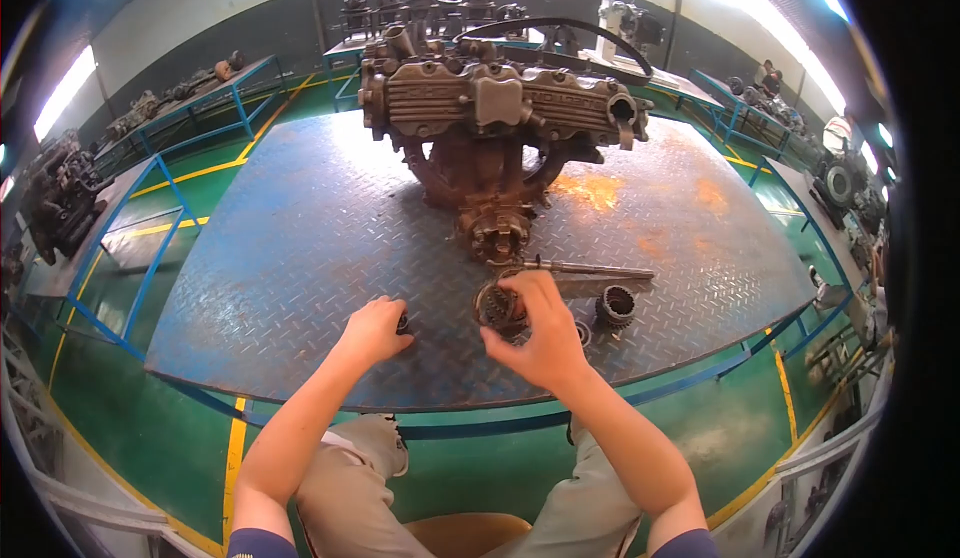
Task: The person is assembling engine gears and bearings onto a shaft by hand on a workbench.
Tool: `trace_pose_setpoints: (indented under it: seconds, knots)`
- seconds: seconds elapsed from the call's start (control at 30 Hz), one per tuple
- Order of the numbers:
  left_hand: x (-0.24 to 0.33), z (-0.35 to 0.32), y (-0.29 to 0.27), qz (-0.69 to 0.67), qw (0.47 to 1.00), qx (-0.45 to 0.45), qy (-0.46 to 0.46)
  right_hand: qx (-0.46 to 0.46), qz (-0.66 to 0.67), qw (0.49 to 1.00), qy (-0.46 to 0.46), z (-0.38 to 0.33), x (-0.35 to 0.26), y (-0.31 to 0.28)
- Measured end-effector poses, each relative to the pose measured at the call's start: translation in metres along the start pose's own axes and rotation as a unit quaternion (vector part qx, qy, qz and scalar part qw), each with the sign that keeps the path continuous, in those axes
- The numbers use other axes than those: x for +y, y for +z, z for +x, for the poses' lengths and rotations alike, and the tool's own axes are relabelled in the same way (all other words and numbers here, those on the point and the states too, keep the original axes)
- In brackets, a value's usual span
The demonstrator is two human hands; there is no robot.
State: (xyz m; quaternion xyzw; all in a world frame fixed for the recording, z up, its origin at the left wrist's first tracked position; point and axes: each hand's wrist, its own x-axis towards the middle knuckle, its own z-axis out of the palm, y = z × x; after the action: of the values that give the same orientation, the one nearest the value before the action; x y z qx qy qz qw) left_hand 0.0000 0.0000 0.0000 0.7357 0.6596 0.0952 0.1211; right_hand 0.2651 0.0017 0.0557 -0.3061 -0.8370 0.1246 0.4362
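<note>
The round metal part [492,306], just below frame centre, is dark grey, with a knobbly face and a browner rim. The right hand [540,333] grasps it between thumb and fingers, covering its right side. The left hand [372,332], lower left of centre, curls at a small dark part [403,322], mostly hidden; its grip cannot be determined.

Raised lettering [575,101] stands on the engine's [482,170] ribbed metal cover [432,104], right of its middle.
</note>
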Motion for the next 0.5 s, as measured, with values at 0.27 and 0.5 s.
trace_pose_setpoints:
  seconds: [0.27,0.5]
  knots:
    - [-0.002,0.012,0.007,0.02,1.0,0.005,0.0,0.092,-0.009,0.991,0.094,0.01,0.022,-0.008]
    - [0.019,0.013,0.004,-0.077,0.984,0.158,0.034,0.04,0.003,0.99,0.135,0.01,0.028,-0.008]
